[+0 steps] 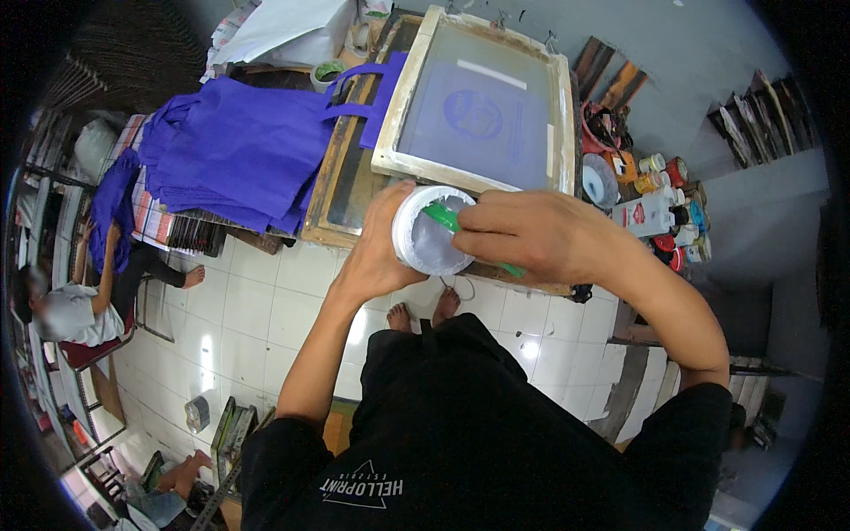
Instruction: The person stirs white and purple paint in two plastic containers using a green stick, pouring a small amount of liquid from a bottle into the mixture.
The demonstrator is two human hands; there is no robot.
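My left hand point(367, 252) is wrapped round the side of a white plastic tub point(402, 232), tilted so that its mouth shows. Pale whitish paste point(434, 248) coats the inside. In my right hand point(540, 232) is a green, flat-looking stirring tool point(440, 215), pinched between the fingers, with one end inside the tub's mouth. Just beyond my hands, a wooden-framed printing screen point(560, 124) lies on the worktable point(341, 190). A round design shows on its mesh. A purple cloth bag point(381, 111) with handles lies partly under the screen's left side.
A pile of purple bags point(235, 146) lies left of the screen. Paint pots and bottles point(651, 212) crowd the right side. At the far left a seated person point(84, 310) handles purple cloth point(115, 199). Frames point(235, 438) stand on the tiled floor point(266, 292).
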